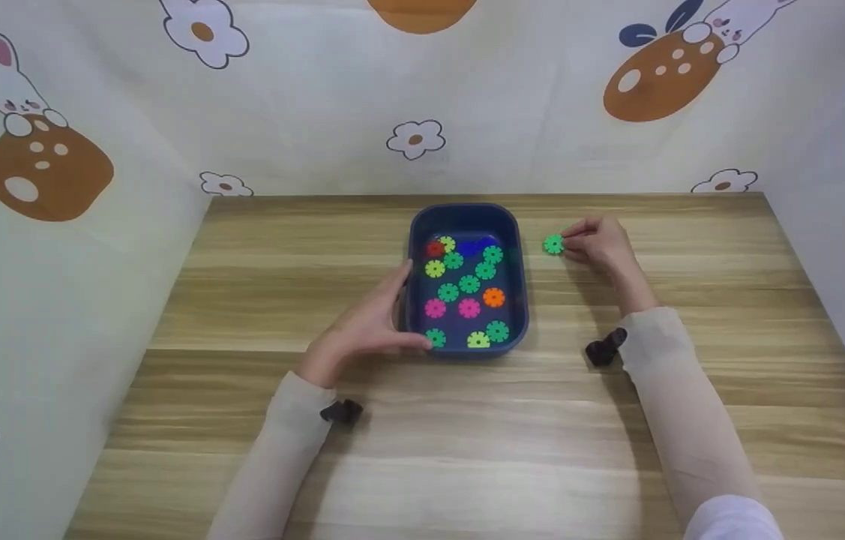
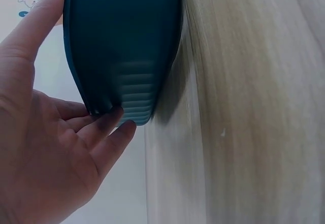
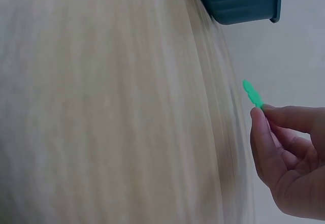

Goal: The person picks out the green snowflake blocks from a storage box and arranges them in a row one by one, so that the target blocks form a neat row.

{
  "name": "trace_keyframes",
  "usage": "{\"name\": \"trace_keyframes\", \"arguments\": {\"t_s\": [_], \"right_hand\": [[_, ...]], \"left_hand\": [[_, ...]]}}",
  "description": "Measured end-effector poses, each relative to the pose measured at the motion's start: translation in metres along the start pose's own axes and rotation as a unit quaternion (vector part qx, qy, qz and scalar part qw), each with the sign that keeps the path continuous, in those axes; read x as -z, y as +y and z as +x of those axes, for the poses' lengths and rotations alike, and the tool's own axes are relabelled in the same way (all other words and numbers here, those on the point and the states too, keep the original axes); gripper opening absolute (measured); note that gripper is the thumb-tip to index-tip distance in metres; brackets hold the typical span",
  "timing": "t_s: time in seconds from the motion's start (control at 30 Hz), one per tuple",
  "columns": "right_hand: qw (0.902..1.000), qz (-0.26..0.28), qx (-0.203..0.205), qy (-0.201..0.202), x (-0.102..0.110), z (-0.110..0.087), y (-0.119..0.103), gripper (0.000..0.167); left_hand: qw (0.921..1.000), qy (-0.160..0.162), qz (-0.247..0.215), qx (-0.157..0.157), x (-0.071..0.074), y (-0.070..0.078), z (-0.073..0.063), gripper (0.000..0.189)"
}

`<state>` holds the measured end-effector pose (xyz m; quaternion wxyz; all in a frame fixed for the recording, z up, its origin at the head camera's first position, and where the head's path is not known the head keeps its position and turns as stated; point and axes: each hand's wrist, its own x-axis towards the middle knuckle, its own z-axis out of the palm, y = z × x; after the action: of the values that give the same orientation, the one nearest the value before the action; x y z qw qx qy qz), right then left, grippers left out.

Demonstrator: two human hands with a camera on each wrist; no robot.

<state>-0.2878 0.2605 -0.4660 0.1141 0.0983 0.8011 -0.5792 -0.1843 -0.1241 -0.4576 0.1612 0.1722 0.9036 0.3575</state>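
Note:
A dark blue plastic bin [image 1: 522,315] stands on the table with several notched plastic discs in it: green, yellow, pink, orange, red and blue. My left hand [image 1: 373,319] spans its near left corner, fingers along the left side and thumb at the near rim. In the left wrist view, the extended fingers [image 2: 109,150] touch the bin's ribbed wall [image 2: 136,87]. To the right of the bin, my right hand [image 1: 602,244] pinches a green notched disc [image 1: 553,244] between thumb and fingertips. The right wrist view has this disc [image 3: 252,93] nearly edge-on, apart from the bin.
The wood-grain table [image 1: 257,300] runs back to a patterned cloth wall [image 1: 317,127] with rabbits and flowers. More pale cloth stands at the left and right. Each sleeve carries a small black camera, one near the left wrist [image 1: 343,412] and another camera near the right [image 1: 603,349].

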Motion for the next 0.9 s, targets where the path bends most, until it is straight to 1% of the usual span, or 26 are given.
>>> {"name": "trace_keyframes", "arguments": {"t_s": [0.27,0.43,0.63,0.9], "right_hand": [[0.9987,-0.044,-0.021,-0.016,-0.0018,0.0029,0.0007,0.026],[0.9981,-0.059,-0.014,-0.006,-0.0021,0.0023,-0.0009,0.027],[0.9982,-0.059,0.006,-0.006,-0.0029,0.0019,0.0001,0.029],[0.9996,-0.029,-0.002,-0.001,-0.0027,0.0018,-0.0007,0.032]], "left_hand": [[1.0,-0.006,-0.002,0.004,-0.0006,-0.0005,-0.0006,0.128],[0.9999,-0.004,-0.008,0.008,0.0,0.0002,-0.0005,0.127],[0.9999,-0.003,-0.012,-0.003,-0.0002,-0.0005,0.0005,0.128],[0.9999,-0.005,-0.007,0.006,-0.0003,-0.0008,-0.0006,0.128]]}}
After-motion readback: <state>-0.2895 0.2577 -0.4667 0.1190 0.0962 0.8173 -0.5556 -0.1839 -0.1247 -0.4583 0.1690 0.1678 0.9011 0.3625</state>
